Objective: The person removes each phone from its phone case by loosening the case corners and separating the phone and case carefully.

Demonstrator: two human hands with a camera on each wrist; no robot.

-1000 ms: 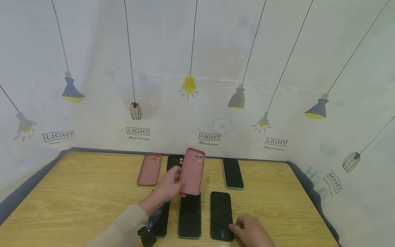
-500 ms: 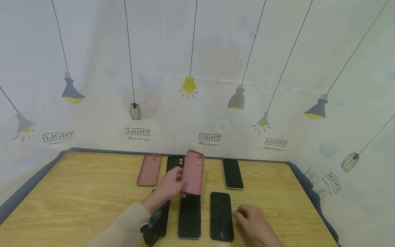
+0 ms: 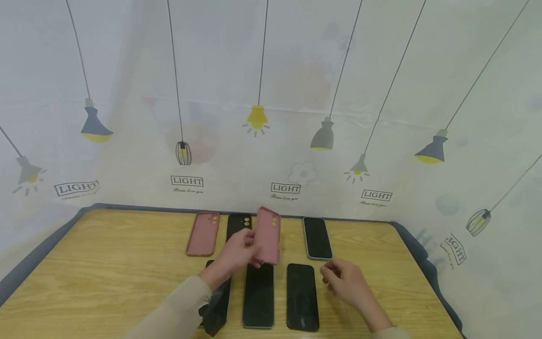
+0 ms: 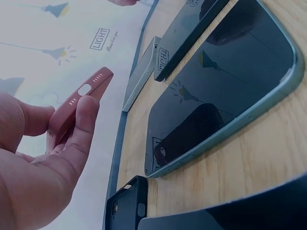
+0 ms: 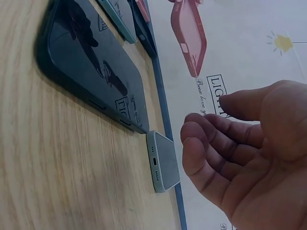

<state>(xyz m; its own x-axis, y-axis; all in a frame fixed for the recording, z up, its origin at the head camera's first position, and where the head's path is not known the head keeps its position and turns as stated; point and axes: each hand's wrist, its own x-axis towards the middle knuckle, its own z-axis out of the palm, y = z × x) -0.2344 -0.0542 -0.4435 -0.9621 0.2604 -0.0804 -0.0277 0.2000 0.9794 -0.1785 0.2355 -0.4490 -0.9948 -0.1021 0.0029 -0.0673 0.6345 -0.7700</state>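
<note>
We've got a rose-pink, rubbery-looking phone case held raised and tilted beyond the far end of our landmark, the dark-screened, pale-edged rectangular phone. Inner face toward us, camera cutouts upper right, oval slot in the lower end. Our left hand pinches it between thumb and fingers. Our right hand, right of the landmark, holds nothing: fingers loosely bent, thumb apart. Glossy black rectangular phone just right of the landmark, narrow gap between. Dark-blue edging runs beyond the landmark; pale wooden tabletop spreads to both sides.
</note>
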